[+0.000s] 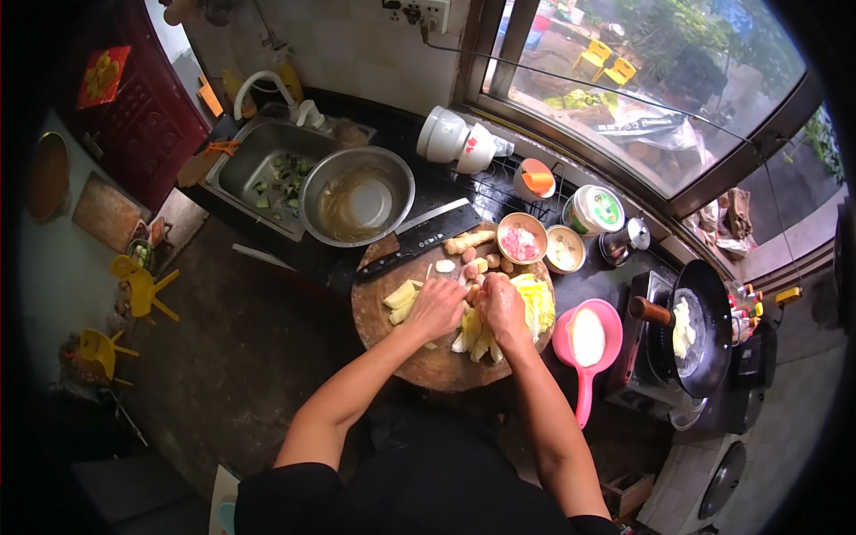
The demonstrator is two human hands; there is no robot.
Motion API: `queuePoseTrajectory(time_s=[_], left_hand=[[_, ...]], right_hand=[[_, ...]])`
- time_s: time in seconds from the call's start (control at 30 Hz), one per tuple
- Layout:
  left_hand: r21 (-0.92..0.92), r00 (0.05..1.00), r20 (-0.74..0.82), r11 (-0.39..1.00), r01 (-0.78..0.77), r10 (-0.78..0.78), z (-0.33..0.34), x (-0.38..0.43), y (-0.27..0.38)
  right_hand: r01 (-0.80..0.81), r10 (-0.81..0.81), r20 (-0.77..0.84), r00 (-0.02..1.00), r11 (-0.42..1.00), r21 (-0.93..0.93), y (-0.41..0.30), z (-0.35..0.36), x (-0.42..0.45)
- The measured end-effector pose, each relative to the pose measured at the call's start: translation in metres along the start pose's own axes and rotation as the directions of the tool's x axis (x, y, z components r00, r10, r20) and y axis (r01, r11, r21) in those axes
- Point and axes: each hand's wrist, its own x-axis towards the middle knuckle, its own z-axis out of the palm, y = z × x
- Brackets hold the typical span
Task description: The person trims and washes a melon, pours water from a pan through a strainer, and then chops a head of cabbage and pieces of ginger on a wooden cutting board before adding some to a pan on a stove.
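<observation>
My left hand and my right hand are close together over a round wooden chopping board. The fingers of both bend inward, and whatever may be between them is hidden. Pale cut vegetable wedges lie beside my left hand. To the right of my right hand is yellow-green leafy cabbage, with more cut pieces between my wrists. Small brownish round pieces and a ginger root sit beyond my fingers. A black-handled cleaver rests across the board's far left edge.
Behind the board stand a bowl of chopped pink meat and a bowl of pale pieces. Left are a metal basin and sink. Right are a pink ladle and a wok on a stove.
</observation>
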Motion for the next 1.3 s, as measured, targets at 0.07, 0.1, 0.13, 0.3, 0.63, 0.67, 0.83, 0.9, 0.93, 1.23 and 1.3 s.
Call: queuePoseTrajectory(time_s=[0.07,0.1,0.13,0.3,0.63,0.67,0.83,0.9,0.93,1.23,1.3], left_hand=[[-0.029,0.998,0.024,0.997,0.065,-0.064,0.009,0.003,0.004],[-0.031,0.998,0.026,0.998,0.063,-0.063,0.010,0.005,0.006],[0.006,0.997,0.043,0.998,0.068,-0.068,0.011,0.007,0.006],[0.034,0.994,0.102,0.998,0.045,-0.048,-0.006,0.003,0.002],[0.087,0.996,-0.069,0.995,0.058,-0.052,-0.007,0.020,-0.032],[0.118,0.998,-0.008,0.991,0.060,-0.059,-0.006,0.016,-0.033],[0.019,0.983,0.183,0.999,0.031,-0.034,-0.028,-0.010,-0.030],[-0.014,1.000,-0.012,1.000,-0.018,0.018,-0.047,-0.021,-0.033],[-0.030,0.993,0.066,0.995,0.095,-0.093,-0.063,-0.025,-0.032],[0.099,0.904,0.283,0.948,0.304,-0.320,-0.059,-0.033,-0.015],[0.067,0.900,0.278,0.941,0.331,-0.336,-0.052,-0.030,-0.015]], right_hand=[[0.007,-0.007,0.018,1.000,1.000,0.011,0.002,-0.002,0.002],[0.010,-0.011,0.032,0.999,1.000,0.028,0.004,-0.003,0.003],[0.008,-0.009,0.031,0.999,1.000,0.027,0.008,-0.002,0.004],[0.038,-0.041,0.021,0.999,0.992,0.123,0.012,-0.008,0.003],[0.104,-0.092,0.227,0.969,0.994,-0.042,-0.028,0.027,-0.048],[0.082,-0.031,0.305,0.952,0.984,-0.159,-0.031,0.030,-0.049],[0.084,-0.048,0.244,0.969,0.986,-0.142,-0.033,0.036,-0.050],[0.059,-0.050,0.290,0.956,0.998,-0.023,-0.031,0.032,-0.050],[0.013,0.002,0.354,0.935,0.999,-0.039,-0.029,0.030,-0.049],[-0.028,0.091,0.428,0.899,0.988,-0.150,-0.042,0.052,-0.023],[-0.046,0.073,0.407,0.910,0.996,-0.077,-0.038,0.059,-0.018]])
